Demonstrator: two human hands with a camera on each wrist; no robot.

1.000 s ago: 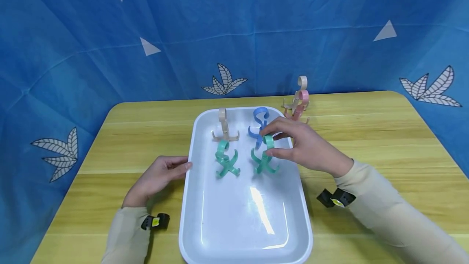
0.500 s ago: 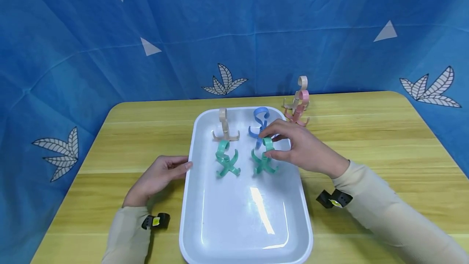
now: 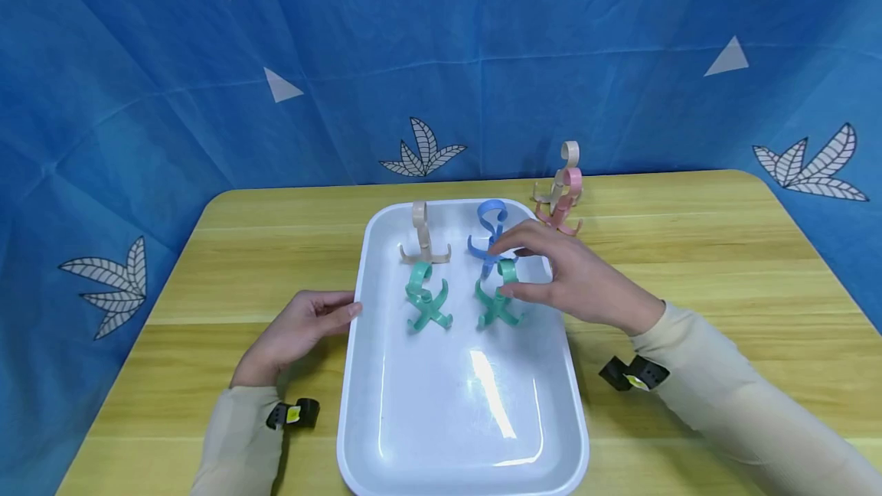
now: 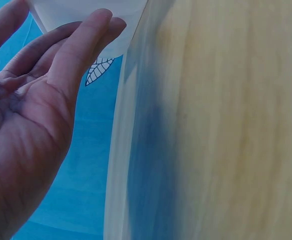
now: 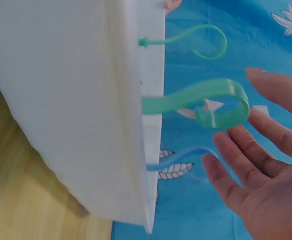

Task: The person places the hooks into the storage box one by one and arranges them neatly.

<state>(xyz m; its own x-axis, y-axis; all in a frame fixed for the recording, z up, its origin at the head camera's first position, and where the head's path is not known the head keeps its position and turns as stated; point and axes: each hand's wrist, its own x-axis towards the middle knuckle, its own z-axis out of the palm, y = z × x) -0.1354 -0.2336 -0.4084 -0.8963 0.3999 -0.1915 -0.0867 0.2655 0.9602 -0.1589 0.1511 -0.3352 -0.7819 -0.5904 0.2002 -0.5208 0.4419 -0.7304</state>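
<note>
My left hand (image 3: pixel 299 331) holds the left rim of the white tray (image 3: pixel 462 419), thumb on the rim; in the left wrist view the hand (image 4: pixel 40 105) has fairly straight fingers at the tray's wall. My right hand (image 3: pixel 568 274) is around the ring top of the right green hook stand (image 3: pixel 498 308). The right wrist view shows that hand's fingers (image 5: pixel 231 185) spread apart, with a gap to the green ring (image 5: pixel 231 97). Another green stand (image 3: pixel 429 308) is to its left. Behind them in the tray are a beige stand (image 3: pixel 423 243) and a blue stand (image 3: pixel 492 213).
Behind the tray's back right corner, a pink stand (image 3: pixel 565 209) and a beige stand (image 3: pixel 568 153) stand close together on the wooden table (image 3: pixel 689 251). A blue patterned cloth (image 3: pixel 482 98) hangs behind the table. The tray's front half holds nothing.
The right hand's fingers have parted slightly around the green ring, and the hand has shifted a little to the right. The left hand and tray look still.
</note>
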